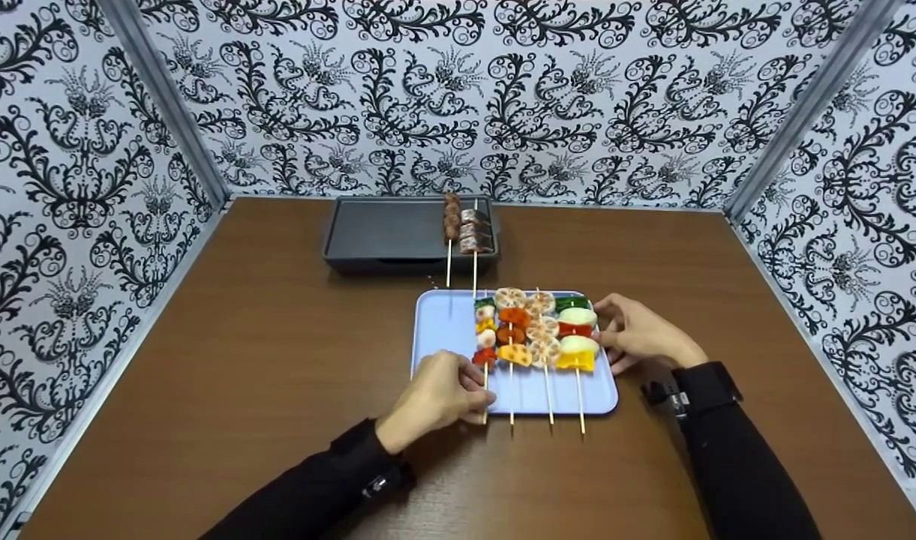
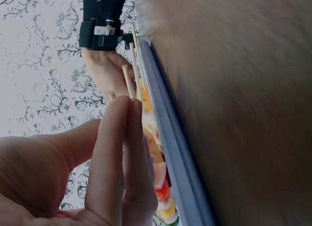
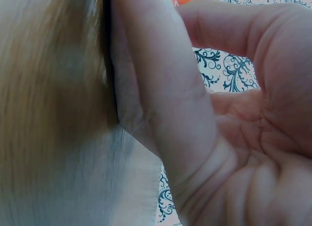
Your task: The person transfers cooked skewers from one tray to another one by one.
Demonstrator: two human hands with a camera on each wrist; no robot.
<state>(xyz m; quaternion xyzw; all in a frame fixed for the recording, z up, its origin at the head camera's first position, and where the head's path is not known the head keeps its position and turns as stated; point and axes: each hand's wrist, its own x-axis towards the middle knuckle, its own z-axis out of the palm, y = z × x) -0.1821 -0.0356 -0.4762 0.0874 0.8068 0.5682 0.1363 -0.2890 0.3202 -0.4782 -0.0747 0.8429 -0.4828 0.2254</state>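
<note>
- A brown bench [image 1: 300,337] with a flat wood-grain top carries everything; its far edge runs straight across behind the things, and a soft sheen of light shows on its near part. From both wrists the grain looks blurred.
- A dark grey rectangular grill plate with a raised rim [image 1: 386,229] sits directly on the bench, close to the far edge and left of the middle, its long side roughly along that edge. A dark shadow lies beneath its front.
- A pale lavender-blue rectangular tray with rounded corners and a low rim [image 1: 442,322] lies flat on the bench, nearer and farther right, with a narrow strip of wood between the two.
</note>
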